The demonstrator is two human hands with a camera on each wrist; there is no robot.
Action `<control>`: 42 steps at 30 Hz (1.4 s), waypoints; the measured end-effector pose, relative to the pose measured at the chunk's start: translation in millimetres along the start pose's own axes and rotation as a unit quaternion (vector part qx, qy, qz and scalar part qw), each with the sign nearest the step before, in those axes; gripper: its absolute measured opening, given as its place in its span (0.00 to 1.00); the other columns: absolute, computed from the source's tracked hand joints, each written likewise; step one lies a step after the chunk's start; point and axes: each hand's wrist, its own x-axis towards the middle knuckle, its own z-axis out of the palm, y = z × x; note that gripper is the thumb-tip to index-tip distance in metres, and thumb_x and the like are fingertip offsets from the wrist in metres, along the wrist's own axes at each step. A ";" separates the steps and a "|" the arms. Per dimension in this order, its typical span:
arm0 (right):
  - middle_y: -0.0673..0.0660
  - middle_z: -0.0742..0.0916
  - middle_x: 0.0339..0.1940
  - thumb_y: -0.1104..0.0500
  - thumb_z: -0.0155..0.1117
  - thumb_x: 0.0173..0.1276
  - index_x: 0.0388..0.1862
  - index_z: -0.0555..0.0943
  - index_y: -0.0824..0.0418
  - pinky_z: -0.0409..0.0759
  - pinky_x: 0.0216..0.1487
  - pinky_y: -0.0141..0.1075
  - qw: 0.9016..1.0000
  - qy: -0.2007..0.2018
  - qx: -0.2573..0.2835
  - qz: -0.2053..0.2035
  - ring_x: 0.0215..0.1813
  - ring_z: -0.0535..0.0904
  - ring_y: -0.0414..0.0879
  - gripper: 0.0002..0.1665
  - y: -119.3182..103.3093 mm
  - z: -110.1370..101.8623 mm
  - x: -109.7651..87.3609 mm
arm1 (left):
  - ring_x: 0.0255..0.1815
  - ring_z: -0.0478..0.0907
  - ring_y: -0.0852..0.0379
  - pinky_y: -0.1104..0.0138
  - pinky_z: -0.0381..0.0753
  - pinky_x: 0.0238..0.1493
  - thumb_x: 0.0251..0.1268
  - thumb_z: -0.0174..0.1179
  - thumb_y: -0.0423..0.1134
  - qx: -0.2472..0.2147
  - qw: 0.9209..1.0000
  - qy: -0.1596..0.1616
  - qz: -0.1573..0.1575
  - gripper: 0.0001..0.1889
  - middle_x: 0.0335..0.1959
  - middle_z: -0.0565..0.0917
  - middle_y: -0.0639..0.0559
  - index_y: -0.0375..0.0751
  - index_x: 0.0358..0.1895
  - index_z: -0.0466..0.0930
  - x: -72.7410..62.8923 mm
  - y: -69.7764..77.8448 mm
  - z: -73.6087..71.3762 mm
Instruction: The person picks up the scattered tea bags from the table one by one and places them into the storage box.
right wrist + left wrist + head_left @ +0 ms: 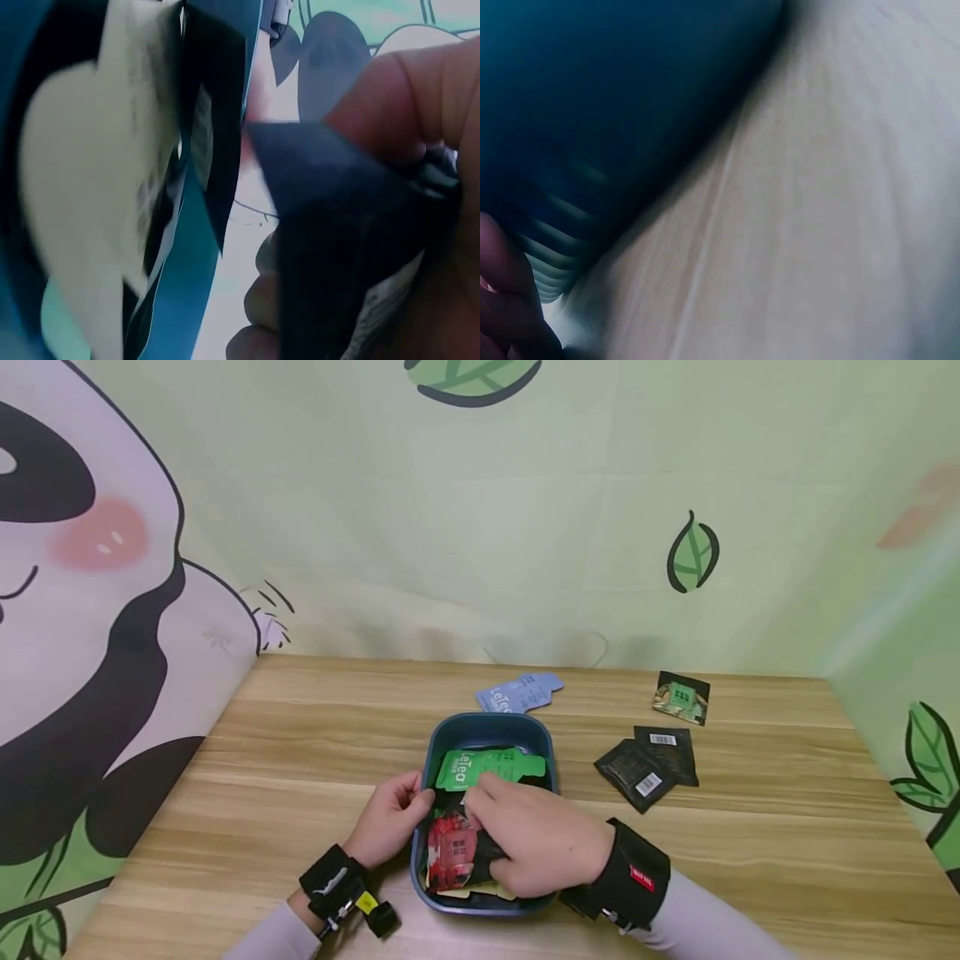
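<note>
A dark blue bin [489,906] holds several flat packets. My left hand [390,818] grips its left side, with the thumb at the rim and the fingers along the outer wall. In the left wrist view those fingers [510,292] lie against the ribbed wall. Over the bin, my right hand [551,835] pinches a black sachet [330,217] with a white label. A black sachet with red print [452,852] shows beside the right fingers. Behind the hand lies a green LeTea card [491,766]. Cream packets [90,165] stand in the bin in the right wrist view.
Behind the bin, a light blue LeTea card [521,692] lies on the wooden table [300,735]. To the right are two overlapping black sachets [637,774] and a sachet with a green label [681,697]. A printed cloth backdrop [525,527] borders the table.
</note>
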 end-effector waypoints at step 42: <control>0.75 0.63 0.79 0.29 0.72 0.60 0.79 0.62 0.66 0.62 0.72 0.71 0.974 0.103 -0.023 0.199 0.78 0.58 0.76 0.62 136.1 -0.4 -114.4 | 0.22 0.66 0.66 0.72 0.64 0.25 0.74 0.54 0.30 0.011 1.000 0.008 0.005 0.14 0.19 0.68 0.59 0.39 0.25 0.68 -0.3 -1.9 1.3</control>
